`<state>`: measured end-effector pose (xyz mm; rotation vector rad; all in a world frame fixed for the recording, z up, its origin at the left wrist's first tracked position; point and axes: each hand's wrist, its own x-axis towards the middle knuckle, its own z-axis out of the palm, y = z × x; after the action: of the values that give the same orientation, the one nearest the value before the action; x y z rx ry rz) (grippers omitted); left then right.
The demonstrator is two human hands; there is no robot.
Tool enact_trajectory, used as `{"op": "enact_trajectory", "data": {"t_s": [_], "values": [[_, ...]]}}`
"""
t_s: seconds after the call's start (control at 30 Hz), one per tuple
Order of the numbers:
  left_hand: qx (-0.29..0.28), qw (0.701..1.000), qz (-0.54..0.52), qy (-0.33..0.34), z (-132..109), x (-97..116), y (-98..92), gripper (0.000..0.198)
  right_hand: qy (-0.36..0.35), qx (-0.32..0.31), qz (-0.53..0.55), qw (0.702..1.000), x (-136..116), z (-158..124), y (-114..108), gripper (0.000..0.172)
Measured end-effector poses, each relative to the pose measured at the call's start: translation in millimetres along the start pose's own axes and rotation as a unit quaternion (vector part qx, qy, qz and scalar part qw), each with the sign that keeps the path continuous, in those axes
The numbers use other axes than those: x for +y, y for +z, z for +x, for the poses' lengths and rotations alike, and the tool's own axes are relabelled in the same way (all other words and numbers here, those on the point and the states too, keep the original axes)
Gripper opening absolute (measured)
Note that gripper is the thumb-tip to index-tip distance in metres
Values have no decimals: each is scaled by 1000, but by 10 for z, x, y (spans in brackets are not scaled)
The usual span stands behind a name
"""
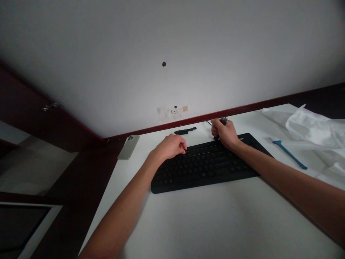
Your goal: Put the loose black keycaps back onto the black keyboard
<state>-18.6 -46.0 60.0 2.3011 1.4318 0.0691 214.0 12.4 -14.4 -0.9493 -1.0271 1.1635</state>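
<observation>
Loose keys (184, 131) near the far edge of the table (188, 216), keyboard (194, 169) looking mostly full!
Right hand (225, 133) clenches a dark object (223, 121); left hand (172, 146) curls, grip unclear.

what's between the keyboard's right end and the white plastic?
A blue tool lies between the keyboard and the white plastic, seen in the head view.

Two hands (172, 146) (226, 133), one keyboard (194, 166), one phone (128, 148), perhaps one brush (290, 155) appear.

Nothing legible, the lettering on the keyboard (207, 163) too small.
</observation>
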Motion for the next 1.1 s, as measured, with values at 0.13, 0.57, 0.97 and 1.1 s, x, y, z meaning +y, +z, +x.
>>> {"op": "enact_trajectory", "data": {"t_s": [0.13,0.57,0.97,1.1], "values": [[-5,1000,-2,-6,0,23,-3,10,-2,0,-9,1000,-1,-2,1,41],[0,1000,0,-6,26,3,32,7,-10,-11,-14,1000,42,11,-29,42],[5,1000,-25,2,30,-5,29,6,-27,-11,-65,997,22,4,-46,41],[5,1000,-1,-28,42,-27,44,21,-26,-9,-77,997,45,24,-54,43]]}}
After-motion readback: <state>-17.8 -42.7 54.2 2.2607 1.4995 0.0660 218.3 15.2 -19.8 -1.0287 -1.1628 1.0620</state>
